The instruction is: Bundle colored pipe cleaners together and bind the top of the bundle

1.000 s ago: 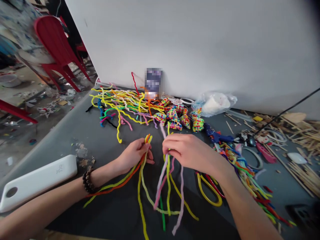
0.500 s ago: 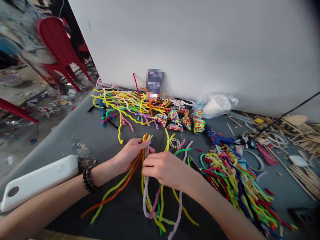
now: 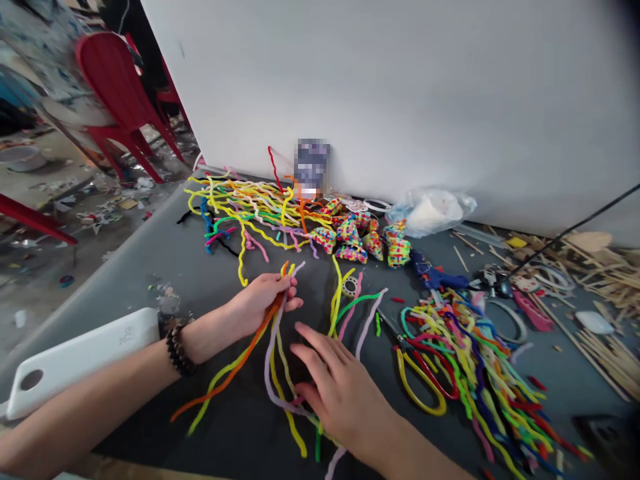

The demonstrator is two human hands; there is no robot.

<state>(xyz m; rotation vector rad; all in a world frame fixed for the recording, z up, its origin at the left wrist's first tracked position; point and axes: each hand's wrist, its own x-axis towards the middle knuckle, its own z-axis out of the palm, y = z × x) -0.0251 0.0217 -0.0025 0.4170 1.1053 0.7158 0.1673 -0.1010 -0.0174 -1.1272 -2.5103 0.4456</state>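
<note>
My left hand [image 3: 263, 301] is closed round the top ends of a small bunch of pipe cleaners [image 3: 260, 347], orange, yellow and lilac, which trail down over the dark grey table [image 3: 200, 267]. A bead bracelet [image 3: 176, 347] sits on that wrist. My right hand [image 3: 337, 390] lies flat with fingers stretched out over several loose pipe cleaners [image 3: 350, 310], yellow, green, pink and lilac, and holds nothing.
A tangle of pipe cleaners [image 3: 250, 203] lies at the back left, a second heap [image 3: 475, 353] to the right beside scissors [image 3: 423, 380]. Woven multicoloured cones [image 3: 360, 237], a blue glue gun [image 3: 437, 275], a plastic bag [image 3: 430, 210], wooden sticks [image 3: 605, 273] and a white case [image 3: 83, 357] surround them.
My right hand has let go of the lilac pipe cleaner, which now sits in my left hand's bunch, and has dropped down flat onto the loose ones.
</note>
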